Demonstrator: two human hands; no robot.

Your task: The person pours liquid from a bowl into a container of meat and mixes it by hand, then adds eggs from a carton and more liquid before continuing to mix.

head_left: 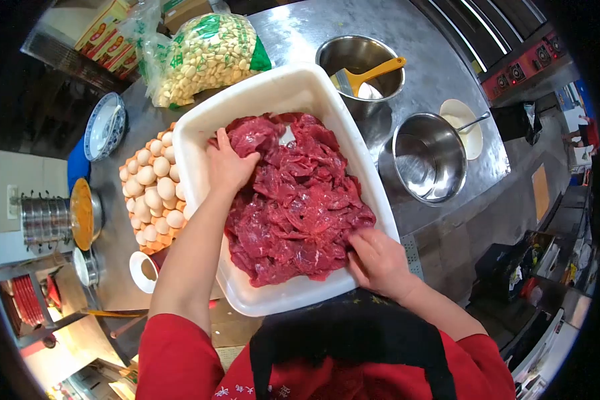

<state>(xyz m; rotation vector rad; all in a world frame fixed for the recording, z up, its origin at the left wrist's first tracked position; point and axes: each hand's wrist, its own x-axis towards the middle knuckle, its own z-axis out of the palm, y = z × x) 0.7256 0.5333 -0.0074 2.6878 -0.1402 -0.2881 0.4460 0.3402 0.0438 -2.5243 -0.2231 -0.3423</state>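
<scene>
A white plastic tub point(283, 303) stands before me, holding a large heap of dark red sliced raw meat point(300, 207). At the heap's far left, my left hand point(230, 163) cups a raised clump of slices between thumb and fingers. Its fingertips are partly hidden by the meat and the tub wall. My right hand point(380, 260) is at the tub's near right side, fingers curled against the edge of the heap. Those fingertips are blurred and partly hidden in the slices.
Left of the tub sits an egg tray point(155, 187), with a small white bowl point(143, 272) nearby. Behind lies a bag of pale beans or kernels point(210, 57). To the right stand a steel pot with a yellow-handled brush point(373, 73), another steel pot point(430, 160) and a white bowl with a spoon point(470, 137).
</scene>
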